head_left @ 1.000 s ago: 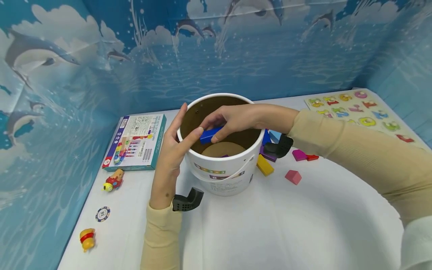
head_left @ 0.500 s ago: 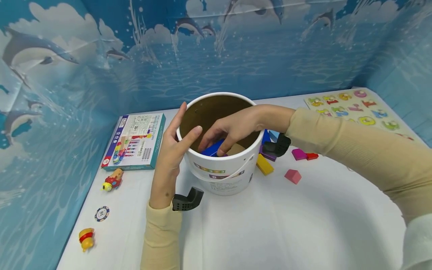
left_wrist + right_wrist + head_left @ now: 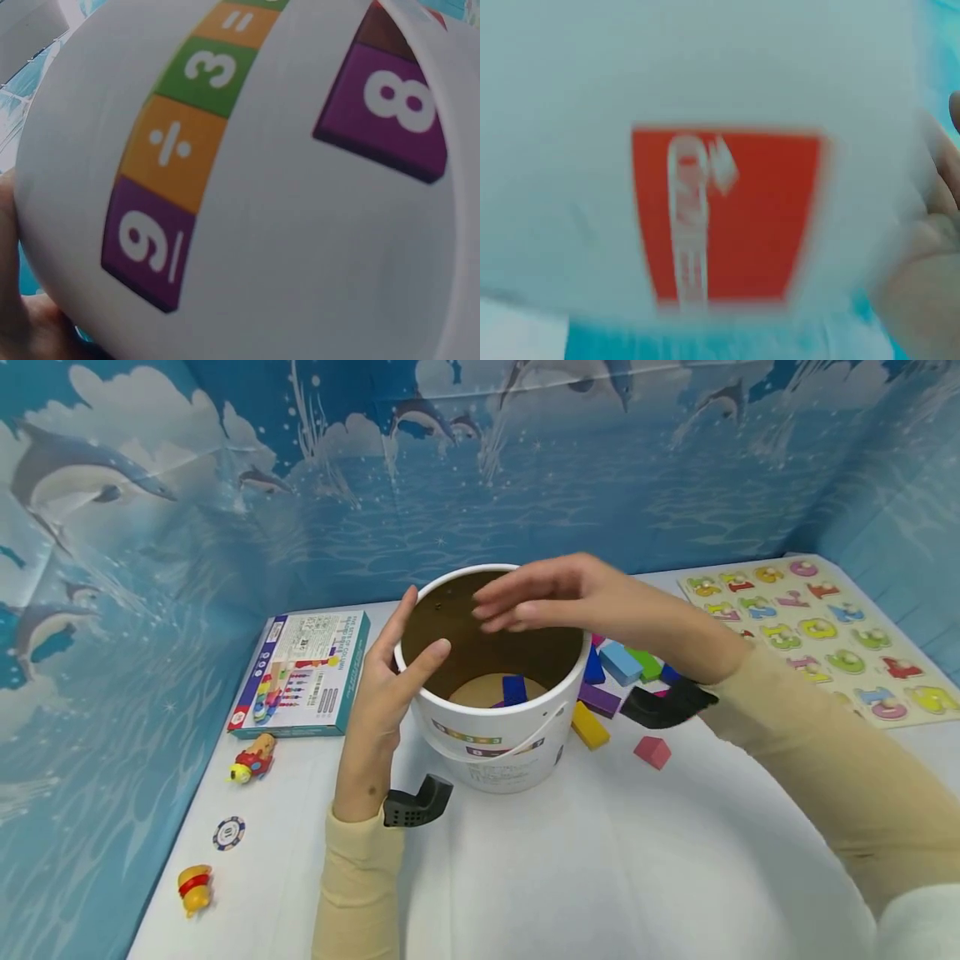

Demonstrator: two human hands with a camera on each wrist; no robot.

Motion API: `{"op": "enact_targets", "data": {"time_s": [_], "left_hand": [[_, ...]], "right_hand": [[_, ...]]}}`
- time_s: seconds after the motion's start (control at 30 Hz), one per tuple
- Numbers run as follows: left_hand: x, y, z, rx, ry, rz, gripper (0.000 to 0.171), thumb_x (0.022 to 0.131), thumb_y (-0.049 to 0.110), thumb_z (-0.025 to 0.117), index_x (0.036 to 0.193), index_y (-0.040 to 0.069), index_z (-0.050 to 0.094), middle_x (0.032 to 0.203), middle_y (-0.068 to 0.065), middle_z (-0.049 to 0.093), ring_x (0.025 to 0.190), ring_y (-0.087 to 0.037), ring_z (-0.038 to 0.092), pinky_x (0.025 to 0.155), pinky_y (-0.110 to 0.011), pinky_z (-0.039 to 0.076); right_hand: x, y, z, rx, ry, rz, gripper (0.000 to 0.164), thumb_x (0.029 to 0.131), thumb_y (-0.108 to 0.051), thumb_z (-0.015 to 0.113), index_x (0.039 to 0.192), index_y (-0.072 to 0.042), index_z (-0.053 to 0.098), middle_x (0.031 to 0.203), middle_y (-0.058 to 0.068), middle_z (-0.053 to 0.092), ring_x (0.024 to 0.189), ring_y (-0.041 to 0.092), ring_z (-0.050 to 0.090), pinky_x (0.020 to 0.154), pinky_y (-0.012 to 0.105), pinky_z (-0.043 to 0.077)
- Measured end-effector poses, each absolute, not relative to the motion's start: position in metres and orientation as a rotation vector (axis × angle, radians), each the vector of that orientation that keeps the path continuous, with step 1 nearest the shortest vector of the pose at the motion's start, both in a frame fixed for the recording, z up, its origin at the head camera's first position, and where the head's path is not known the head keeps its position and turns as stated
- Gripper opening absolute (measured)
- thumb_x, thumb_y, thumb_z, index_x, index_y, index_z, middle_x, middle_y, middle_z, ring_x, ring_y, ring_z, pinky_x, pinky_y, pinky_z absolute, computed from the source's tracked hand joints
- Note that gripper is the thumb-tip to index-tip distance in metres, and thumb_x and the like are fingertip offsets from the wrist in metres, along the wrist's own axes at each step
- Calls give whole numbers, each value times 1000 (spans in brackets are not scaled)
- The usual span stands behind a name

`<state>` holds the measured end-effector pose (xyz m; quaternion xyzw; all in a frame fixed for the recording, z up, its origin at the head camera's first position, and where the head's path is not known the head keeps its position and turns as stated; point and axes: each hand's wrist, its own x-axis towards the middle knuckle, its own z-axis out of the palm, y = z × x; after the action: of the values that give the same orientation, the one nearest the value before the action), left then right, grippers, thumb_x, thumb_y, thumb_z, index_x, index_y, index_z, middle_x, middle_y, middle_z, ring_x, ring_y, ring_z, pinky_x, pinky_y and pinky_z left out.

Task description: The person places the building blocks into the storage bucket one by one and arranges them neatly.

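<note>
A white bucket (image 3: 491, 752) with number stickers stands in the middle of the table. Inside, on its floor, lies a blue block (image 3: 514, 690) with a bit of purple beside it. My left hand (image 3: 382, 693) holds the bucket's left side, thumb over the rim and fingers along the outside. The left wrist view shows the bucket's wall (image 3: 300, 247) close up, with part of the hand (image 3: 30, 322) at the lower left. Above the bucket's opening my right hand (image 3: 570, 597) is held with loosely extended fingers and nothing in them; its edge shows in the right wrist view.
Several blocks lie right of the bucket, among them a yellow block (image 3: 590, 725), a light blue block (image 3: 620, 663) and a pink block (image 3: 652, 752). A number puzzle board (image 3: 862, 643) lies far right. Left are a flat box (image 3: 300, 672), small toys (image 3: 195, 890) and a chip (image 3: 228, 833).
My right hand lowered the blue block into the bucket, let it go, and rose back up and to the right. The left hand stays on the bucket's rim.
</note>
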<state>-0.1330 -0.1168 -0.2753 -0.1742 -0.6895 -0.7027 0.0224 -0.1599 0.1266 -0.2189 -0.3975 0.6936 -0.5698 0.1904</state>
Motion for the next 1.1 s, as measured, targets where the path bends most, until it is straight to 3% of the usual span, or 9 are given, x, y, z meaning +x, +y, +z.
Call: {"op": "enact_targets", "data": {"time_s": [0.1, 0.23, 0.37, 0.47, 0.7, 0.83, 0.93, 1.1], "left_hand": [[-134, -118, -275, -537, -2148, -2149, 73, 77, 38, 67, 139, 23, 31, 142, 12, 25, 130, -6, 17, 104, -47, 17], [-134, -118, -275, -548, -2152, -2141, 70, 78, 35, 66, 138, 24, 32, 142, 13, 25, 130, -5, 17, 103, -49, 17], [-135, -118, -275, -562, -2126, -2158, 69, 78, 34, 66, 138, 24, 33, 142, 12, 24, 130, -5, 17, 104, -48, 15], [-135, -118, -276, -570, -2109, -2178, 71, 78, 35, 67, 138, 22, 32, 143, 10, 24, 130, -6, 16, 104, -48, 15], [-135, -118, -277, -580, -2105, -2177, 72, 78, 34, 67, 139, 19, 31, 143, 10, 22, 131, -6, 15, 104, -49, 16], [-135, -119, -277, -590, -2112, -2170, 74, 77, 37, 66, 139, 18, 31, 144, 9, 22, 131, -6, 14, 104, -49, 15], [-135, -119, -277, -600, -2109, -2172, 74, 78, 38, 66, 139, 18, 30, 144, 9, 21, 131, -6, 14, 104, -49, 16], [-136, -119, -277, -602, -2105, -2181, 72, 79, 34, 66, 139, 19, 30, 144, 10, 22, 131, -5, 14, 104, -47, 18]], "right_hand": [[-140, 167, -232, -1011, 2038, -1851, 33, 91, -1, 43, 124, 2, 48, 120, 16, 53, 108, 27, 52, 89, 31, 43], [-122, 217, -276, -759, 2168, -1954, 34, 91, 3, 42, 124, 3, 47, 118, 11, 55, 105, 21, 55, 83, 25, 46], [-110, 248, -324, -421, 2399, -1767, 34, 92, -9, 46, 126, -5, 47, 115, 0, 58, 103, 9, 55, 80, 19, 46], [-102, 257, -354, -294, 2485, -1602, 37, 91, -18, 50, 127, -7, 48, 116, 2, 59, 104, 2, 53, 79, 15, 44], [-90, 259, -395, -508, 2433, -1463, 45, 87, -12, 57, 127, 1, 44, 122, 19, 51, 109, -1, 49, 80, 15, 44], [-82, 248, -403, -532, 2504, -1366, 51, 81, -17, 65, 127, -5, 47, 123, 12, 52, 113, 4, 46, 81, 17, 45], [-75, 236, -405, -506, 2626, -1226, 54, 77, -24, 69, 126, -11, 50, 123, 6, 53, 115, 15, 46, 82, 25, 47], [-70, 222, -406, -526, 2842, -1048, 48, 74, -13, 72, 119, -11, 56, 115, 4, 58, 107, 23, 52, 79, 36, 49]]}}
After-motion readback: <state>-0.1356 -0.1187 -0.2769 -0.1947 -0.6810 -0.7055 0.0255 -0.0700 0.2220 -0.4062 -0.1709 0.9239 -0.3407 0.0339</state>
